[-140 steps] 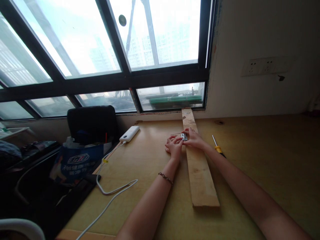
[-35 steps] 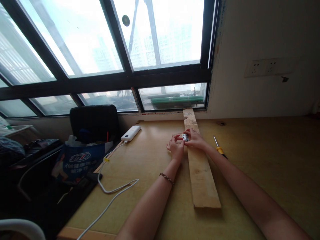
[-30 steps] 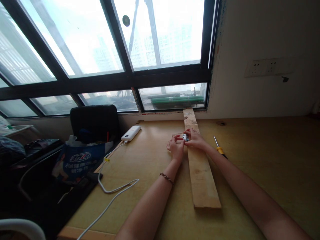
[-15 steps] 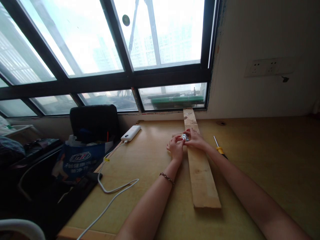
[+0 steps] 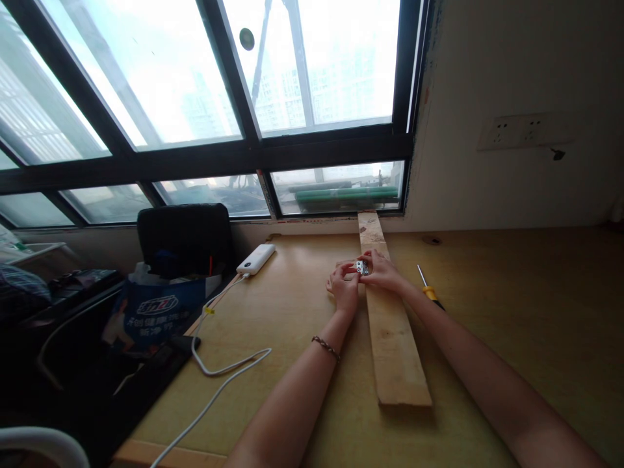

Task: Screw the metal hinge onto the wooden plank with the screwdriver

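Both hands are meeting at a small metal hinge (image 5: 361,267) that is lying on the upper face of a long wooden plank (image 5: 390,325). The left hand (image 5: 344,286) is resting on the desk (image 5: 511,312) just beside the plank's left edge, at 9 o'clock from the hinge, with its fingers curled inward and its fingertips pressing against the hinge's left side. The right hand (image 5: 383,272) is lying across the plank at 3 o'clock from the hinge, its thumb and forefinger pinching the hinge's right side; the remaining fingers are bent and gathered together over the wood. At this range the hinge is too small to tell whether it is lying open or folded. A braided bracelet (image 5: 324,346) is circling the left wrist. The plank is running from 6 o'clock near the person to 12 o'clock, where its far end is reaching the wall under the window (image 5: 312,78). A screwdriver with a yellow and black handle (image 5: 426,287) is lying on the desk at 3 o'clock from the right hand, near the plank but apart from it. A white power bank (image 5: 255,259) is sitting on the desk at 9 o'clock from the hands, well apart, with a white cable (image 5: 214,370) trailing from it toward 7 o'clock. Beyond the desk's left edge, a blue printed bag (image 5: 156,312) is standing before a black chair back (image 5: 184,237). A wall socket strip (image 5: 524,130) is mounted on the wall at 2 o'clock.
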